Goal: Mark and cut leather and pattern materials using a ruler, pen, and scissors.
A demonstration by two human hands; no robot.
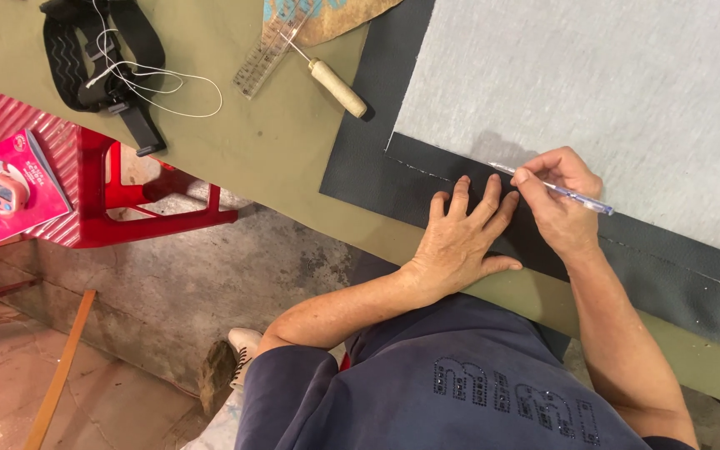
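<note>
Right hand pinches a clear blue pen at the edge of the pale grey fabric sheet; left hand lies open, flat on the dark textured leatherette, near table edge. Sheets look light, floppy: pin flat by the line.

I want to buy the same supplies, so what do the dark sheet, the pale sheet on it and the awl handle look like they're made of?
Dark sheet: probably faux leather or vinyl, matte with a pebbled grain. Pale sheet: likely felt-like fabric, soft and heathered grey. Awl handle: seemingly unfinished light wood, smooth and rounded.
</note>
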